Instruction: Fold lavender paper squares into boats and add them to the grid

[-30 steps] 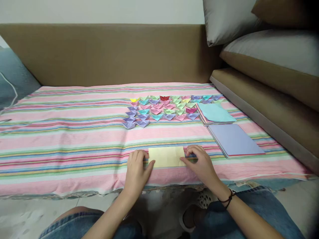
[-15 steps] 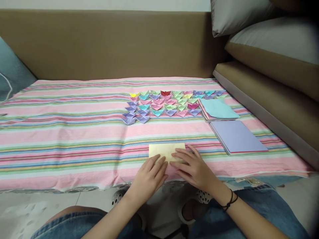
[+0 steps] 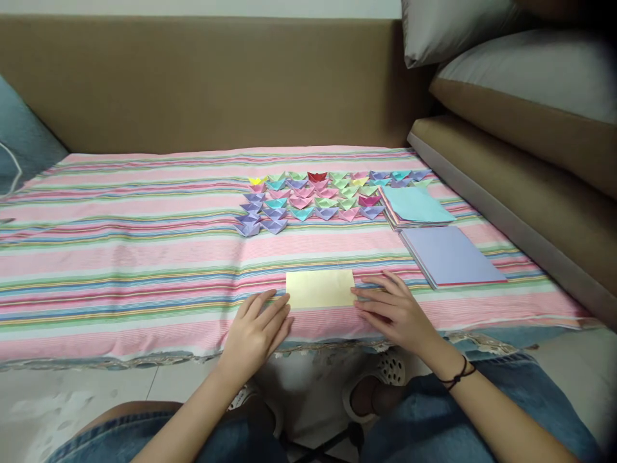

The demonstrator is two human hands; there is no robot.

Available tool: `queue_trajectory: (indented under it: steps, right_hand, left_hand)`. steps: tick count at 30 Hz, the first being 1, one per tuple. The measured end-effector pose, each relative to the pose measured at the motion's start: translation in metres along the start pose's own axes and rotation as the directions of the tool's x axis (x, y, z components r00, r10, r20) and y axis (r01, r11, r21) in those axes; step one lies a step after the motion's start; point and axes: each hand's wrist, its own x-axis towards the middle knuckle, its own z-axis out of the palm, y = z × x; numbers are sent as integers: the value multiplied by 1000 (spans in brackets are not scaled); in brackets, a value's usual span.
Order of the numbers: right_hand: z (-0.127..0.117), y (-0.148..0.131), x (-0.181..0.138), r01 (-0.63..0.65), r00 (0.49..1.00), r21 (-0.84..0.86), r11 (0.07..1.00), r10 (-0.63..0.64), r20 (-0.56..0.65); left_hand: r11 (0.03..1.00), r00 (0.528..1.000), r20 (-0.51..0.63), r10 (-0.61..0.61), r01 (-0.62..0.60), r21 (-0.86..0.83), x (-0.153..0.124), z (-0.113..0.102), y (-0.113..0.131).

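A pale yellow rectangle of paper, apparently folded, lies flat on the striped cloth in front of me. At its left edge rests my left hand, fingers stretched out, the tips close to the near left corner. My right hand is on the opposite side, fingers apart, with fingertips at the paper's right edge. Neither hand grips the paper. Beyond it stand rows of small folded paper boats in purple, pink, green, blue, yellow and red.
To the right lie a stack of light blue paper and a stack of lilac paper. The striped cloth covers the surface. Grey and brown cushions pile up at the right, and a brown backrest runs behind.
Both hands have moved apart, off the middle of the yellow paper to its left and right sides, so its whole face now shows. The view has shifted slightly.
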Motion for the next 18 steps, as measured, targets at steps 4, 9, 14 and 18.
queue_trajectory:
  steps: [4, 9, 14, 18]
  right_hand:
    - [1, 0, 5, -36, 999, 43, 998, 37, -23]
    - [3, -1, 14, -26, 998, 15, 1000, 27, -62]
    - [0, -6, 23, 116, 993, -129, 985, -118, -8]
    - [0, -12, 28, 132, 991, -148, 980, -128, 39]
  left_hand:
    - [998, 999, 4, -36, 36, -59, 1, 1, -3]
    - [984, 994, 31, -100, 104, -145, 7, 1, -5]
    - [993, 998, 47, -52, 57, -108, 18, 3, 4]
    - [989, 996, 65, 65, -55, -140, 27, 12, 18]
